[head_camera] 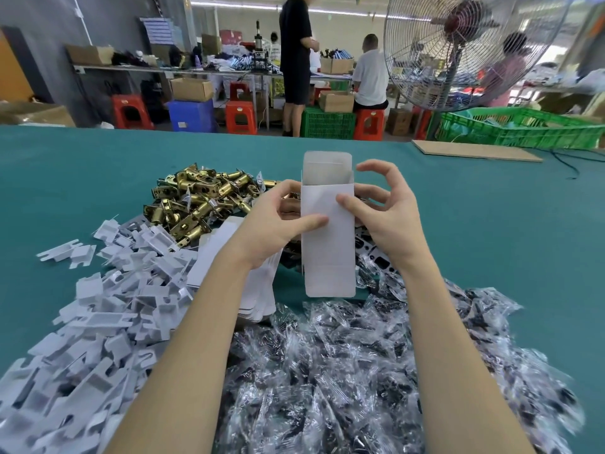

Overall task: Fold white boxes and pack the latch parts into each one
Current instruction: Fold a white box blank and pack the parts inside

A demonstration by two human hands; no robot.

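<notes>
**White box held upright over the parts piles**

The left hand (pixel 278 214) grips the white box (pixel 328 237) from its left side, thumb pressed flat across the front panel and the other fingers wrapped behind. The right hand (pixel 383 211) touches the box's right edge with its thumb on the front panel, while its other fingers curl loosely in the air beside the open top, closed on nothing. The box stands upright between the two hands, raised above the table: a tall, plain white carton, already opened into a rectangular tube, its top flap standing up at the far side and the lower flap hanging down. No print, brand or label shows on it.

Just left of the box, under the left wrist, lies a stack of flat white box blanks (pixel 262 290). Beyond the hands sits a heap of brass-coloured latch parts (pixel 196 198). To the left spreads a pile of folded white card inserts (pixel 108 306), and in front, beneath both forearms, a mass of small clear plastic bags (pixel 376 362) with dark contents.

All rests on a teal-covered table (pixel 491 224). Behind are a large pedestal fan (pixel 458 50), green crates (pixel 523 127), red stools (pixel 240 117), cardboard cartons and other people at a cluttered workbench.
</notes>
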